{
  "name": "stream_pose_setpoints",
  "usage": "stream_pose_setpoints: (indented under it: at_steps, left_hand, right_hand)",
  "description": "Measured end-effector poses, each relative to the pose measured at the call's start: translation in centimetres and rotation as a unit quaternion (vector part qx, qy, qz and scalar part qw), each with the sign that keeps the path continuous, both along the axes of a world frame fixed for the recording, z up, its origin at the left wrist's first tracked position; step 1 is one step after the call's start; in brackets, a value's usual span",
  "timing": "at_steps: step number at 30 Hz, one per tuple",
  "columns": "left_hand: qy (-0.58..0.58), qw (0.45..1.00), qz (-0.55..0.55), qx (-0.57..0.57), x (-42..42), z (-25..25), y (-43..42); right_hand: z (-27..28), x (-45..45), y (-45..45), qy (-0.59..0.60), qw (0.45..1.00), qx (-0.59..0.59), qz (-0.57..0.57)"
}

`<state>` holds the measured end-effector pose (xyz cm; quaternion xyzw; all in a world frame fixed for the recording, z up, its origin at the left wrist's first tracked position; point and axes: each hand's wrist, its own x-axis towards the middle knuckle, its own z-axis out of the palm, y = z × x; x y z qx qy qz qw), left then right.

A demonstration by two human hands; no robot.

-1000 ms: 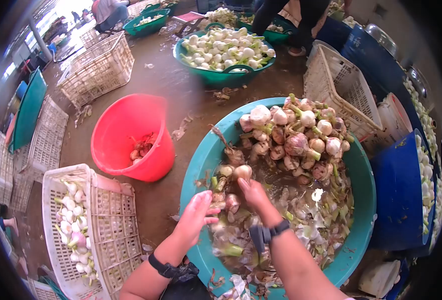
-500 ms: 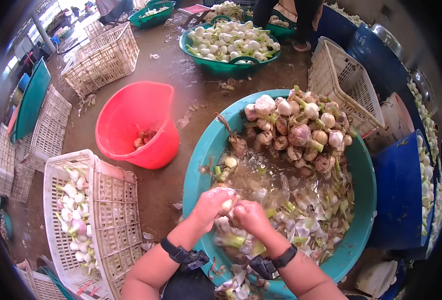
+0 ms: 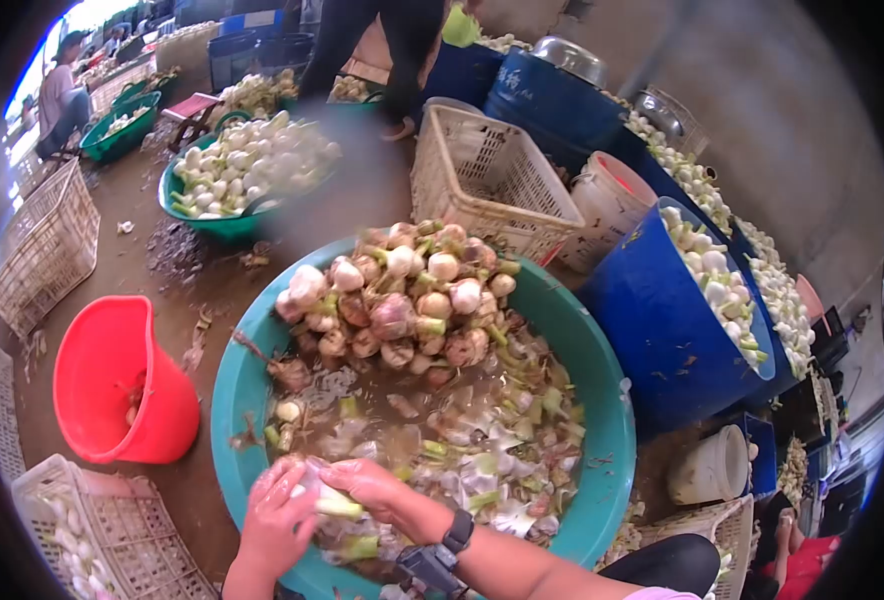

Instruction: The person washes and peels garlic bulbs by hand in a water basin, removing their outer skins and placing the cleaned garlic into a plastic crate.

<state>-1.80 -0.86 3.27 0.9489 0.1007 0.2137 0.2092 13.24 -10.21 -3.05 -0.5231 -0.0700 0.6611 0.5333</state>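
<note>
Over the near left side of a teal tub (image 3: pixel 227 420), my two hands meet around one garlic bulb (image 3: pixel 308 484) with a pale green stem (image 3: pixel 338 503). My left hand (image 3: pixel 280 512) is closed on the bulb, its fingers wrapped about it. From the other side my right hand (image 3: pixel 370 486) grips the same garlic, fingers near where bulb and stem join. A heap of unpeeled garlic bulbs (image 3: pixel 392 315) is piled at the tub's far side. Wet peelings (image 3: pixel 482 470) float in murky water in front of it.
A red bucket (image 3: pixel 102 380) stands left of the tub. White crates (image 3: pixel 142 530) are at lower left and beyond the tub (image 3: pixel 497 170). A blue barrel (image 3: pixel 652 310) of garlic stands right. Behind is a green basin (image 3: pixel 177 190) of peeled garlic; a person's dark-trousered legs (image 3: pixel 407 60) stand nearby.
The view has swung to the right, so the tub and bucket sit further left. My hands have turned the garlic; its peeled stem now points right, and my right hand's grip is looser.
</note>
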Motion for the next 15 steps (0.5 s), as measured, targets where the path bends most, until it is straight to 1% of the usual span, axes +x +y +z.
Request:
stream_pose_setpoints:
  at_steps: [1, 3, 4, 5, 6, 7, 8, 9, 10, 11, 12, 13, 14, 15]
  left_hand:
    - [-0.004, 1.000, -0.002, 0.001, 0.4, -0.2, 0.2]
    - [-0.085, 0.984, 0.023, -0.155, 0.2, -0.8, 0.3]
    - [-0.092, 0.951, 0.068, -0.288, 0.2, -0.2, 0.0]
    - [-0.131, 0.881, 0.151, -0.428, 0.5, 0.1, -0.5]
    - [-0.218, 0.756, 0.197, -0.585, 0.7, -0.5, -0.3]
    - [-0.306, 0.596, 0.234, -0.705, 0.6, -1.4, 0.4]
    - [-0.317, 0.538, 0.249, -0.740, 0.1, -2.4, 1.0]
    - [-0.332, 0.478, 0.258, -0.771, -0.7, -3.1, 1.6]
    - [-0.315, 0.435, 0.239, -0.809, -1.7, -3.2, 2.1]
    - [-0.297, 0.387, 0.213, -0.846, -2.4, -3.0, 2.4]
    - [-0.305, 0.390, 0.226, -0.839, -2.9, -2.9, 2.7]
    - [-0.292, 0.400, 0.213, -0.842, -3.1, -2.7, 3.0]
    - [-0.276, 0.409, 0.196, -0.847, -3.1, -2.6, 3.0]
    - [-0.277, 0.411, 0.197, -0.846, -2.8, -2.2, 2.7]
  right_hand:
    - [0.8, -0.1, 0.0, -0.004, 1.000, 0.001, -0.002]
    - [2.1, -1.2, 0.3, -0.068, 0.990, 0.096, -0.074]
    - [2.7, -1.0, 0.3, -0.051, 0.990, 0.113, -0.066]
    - [3.0, -1.2, -0.3, -0.105, 0.985, 0.120, -0.063]
    - [4.3, -1.0, -1.2, -0.203, 0.970, 0.135, -0.004]
    - [3.5, -1.3, -2.5, -0.374, 0.896, 0.237, 0.025]
    - [5.1, -1.0, -3.9, -0.391, 0.880, 0.251, 0.099]
    - [6.0, -1.0, -5.5, -0.360, 0.898, 0.242, 0.076]
    - [4.5, -0.5, -7.1, -0.272, 0.914, 0.299, -0.030]
    - [4.0, 0.6, -8.2, -0.130, 0.948, 0.273, -0.101]
    - [6.5, 1.7, -7.7, -0.083, 0.950, 0.268, -0.138]
    - [7.5, 2.1, -8.5, -0.042, 0.948, 0.206, -0.240]
    - [6.3, 2.8, -8.4, -0.231, 0.964, 0.116, -0.065]
    - [5.3, 3.5, -8.1, -0.406, 0.907, 0.020, 0.112]
